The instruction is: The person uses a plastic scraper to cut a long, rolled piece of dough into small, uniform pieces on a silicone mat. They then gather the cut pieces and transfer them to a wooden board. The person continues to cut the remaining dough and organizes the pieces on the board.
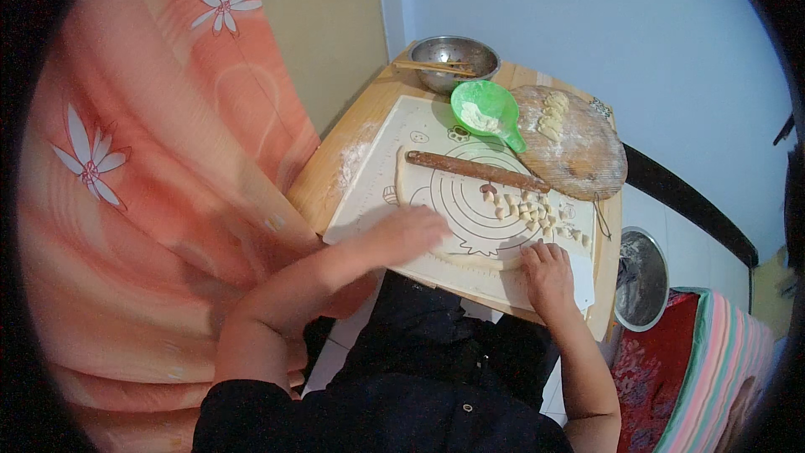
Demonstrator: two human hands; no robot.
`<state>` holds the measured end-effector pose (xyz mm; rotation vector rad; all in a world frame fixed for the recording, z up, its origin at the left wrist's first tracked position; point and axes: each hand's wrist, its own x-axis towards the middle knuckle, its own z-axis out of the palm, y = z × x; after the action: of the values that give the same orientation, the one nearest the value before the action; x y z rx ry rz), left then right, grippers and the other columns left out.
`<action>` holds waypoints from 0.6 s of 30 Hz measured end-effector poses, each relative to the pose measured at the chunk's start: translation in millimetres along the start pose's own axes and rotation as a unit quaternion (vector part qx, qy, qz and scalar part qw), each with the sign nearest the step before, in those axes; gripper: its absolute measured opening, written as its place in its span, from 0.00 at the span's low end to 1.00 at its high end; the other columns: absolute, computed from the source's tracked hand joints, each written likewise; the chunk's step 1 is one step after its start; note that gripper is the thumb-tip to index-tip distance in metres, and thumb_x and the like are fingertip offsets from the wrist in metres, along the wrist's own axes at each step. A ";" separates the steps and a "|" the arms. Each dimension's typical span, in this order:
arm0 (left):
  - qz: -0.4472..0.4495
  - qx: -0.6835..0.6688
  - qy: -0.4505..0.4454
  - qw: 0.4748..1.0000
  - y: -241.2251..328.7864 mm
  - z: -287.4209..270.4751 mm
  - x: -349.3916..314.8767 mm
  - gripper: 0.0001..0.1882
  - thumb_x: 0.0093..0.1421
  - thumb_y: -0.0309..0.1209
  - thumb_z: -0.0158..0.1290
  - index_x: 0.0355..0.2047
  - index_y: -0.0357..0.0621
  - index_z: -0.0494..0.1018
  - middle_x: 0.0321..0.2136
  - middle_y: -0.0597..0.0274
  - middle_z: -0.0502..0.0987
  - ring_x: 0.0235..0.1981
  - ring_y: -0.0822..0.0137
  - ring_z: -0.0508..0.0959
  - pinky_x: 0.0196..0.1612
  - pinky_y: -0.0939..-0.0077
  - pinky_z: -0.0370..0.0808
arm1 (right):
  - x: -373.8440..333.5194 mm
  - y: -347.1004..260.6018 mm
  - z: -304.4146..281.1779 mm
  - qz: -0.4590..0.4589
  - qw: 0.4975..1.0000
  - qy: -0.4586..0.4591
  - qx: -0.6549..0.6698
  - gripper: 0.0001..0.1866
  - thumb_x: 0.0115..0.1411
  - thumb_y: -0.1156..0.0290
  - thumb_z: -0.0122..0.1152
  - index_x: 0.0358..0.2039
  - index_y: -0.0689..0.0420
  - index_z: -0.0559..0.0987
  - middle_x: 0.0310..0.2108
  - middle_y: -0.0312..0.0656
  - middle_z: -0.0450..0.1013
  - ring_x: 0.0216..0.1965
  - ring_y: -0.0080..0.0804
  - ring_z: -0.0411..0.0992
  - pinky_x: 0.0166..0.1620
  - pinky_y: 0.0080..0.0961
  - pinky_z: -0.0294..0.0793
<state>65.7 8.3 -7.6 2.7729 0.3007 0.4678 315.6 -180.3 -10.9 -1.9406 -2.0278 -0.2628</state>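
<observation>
A long rope of dough (480,262) curves over a pale printed baking mat (377,193); part of it is hidden under my left hand (409,235). That hand is slightly blurred, palm down, its fingers stretched out over the rope. Palm down at the rope's right end, my right hand (548,275) rests with its fingers laid out near the mat's front edge. Small cut pieces of dough (537,211) lie scattered just beyond it. A brown wooden rolling pin (478,172) crosses the mat behind the hands.
Behind the mat stand a metal bowl (432,77) with chopsticks (436,68) across it and a green scoop (478,101) of flour. A floured round board (587,159) bears shaped dough pieces (553,116). An orange curtain (184,201) hangs left; another metal bowl (652,294) sits right.
</observation>
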 end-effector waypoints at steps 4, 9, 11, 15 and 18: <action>-0.039 0.136 0.018 0.990 -60.7 -22.0 -5.1 0.11 0.60 0.29 0.46 0.42 0.43 0.74 0.45 0.56 0.75 0.51 0.56 0.71 0.57 0.62 0.64 | -3.3 -0.9 -4.8 -0.022 0.996 -0.005 0.087 0.17 0.50 0.76 0.60 0.42 0.57 0.78 0.41 0.42 0.74 0.45 0.43 0.70 0.50 0.37 0.69; -0.129 0.155 -0.069 0.977 -71.7 -48.5 -33.9 0.16 0.57 0.27 0.50 0.47 0.42 0.73 0.51 0.57 0.72 0.55 0.55 0.68 0.60 0.62 0.61 | -14.0 6.5 -2.6 -0.002 0.996 -0.016 0.085 0.15 0.50 0.74 0.60 0.41 0.56 0.77 0.41 0.42 0.74 0.43 0.45 0.70 0.48 0.37 0.70; -0.144 0.144 -0.060 0.977 -62.6 -52.2 -27.9 0.19 0.57 0.28 0.52 0.50 0.42 0.71 0.53 0.55 0.70 0.56 0.54 0.67 0.62 0.61 0.60 | -13.0 8.4 -3.7 0.025 0.995 0.001 0.095 0.17 0.51 0.74 0.59 0.44 0.57 0.76 0.44 0.44 0.73 0.46 0.46 0.69 0.50 0.38 0.69; -0.099 0.010 0.069 0.993 -18.6 -6.7 5.9 0.25 0.58 0.33 0.53 0.56 0.41 0.66 0.57 0.52 0.66 0.60 0.52 0.63 0.65 0.59 0.56 | 10.0 -18.7 10.1 0.108 0.990 0.038 0.083 0.24 0.56 0.70 0.58 0.53 0.62 0.71 0.54 0.50 0.68 0.57 0.48 0.64 0.59 0.42 0.62; -0.062 0.036 0.039 0.997 32.8 36.5 34.6 0.32 0.63 0.42 0.49 0.61 0.35 0.58 0.62 0.49 0.61 0.64 0.53 0.59 0.67 0.57 0.53 | 18.3 -44.9 36.2 0.135 0.990 0.009 0.029 0.32 0.59 0.62 0.57 0.60 0.65 0.63 0.61 0.53 0.60 0.64 0.48 0.56 0.65 0.44 0.53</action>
<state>115.5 -23.2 -19.5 2.7895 0.5144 0.5436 266.8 -153.2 -34.2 -2.1367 -1.7142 -0.1536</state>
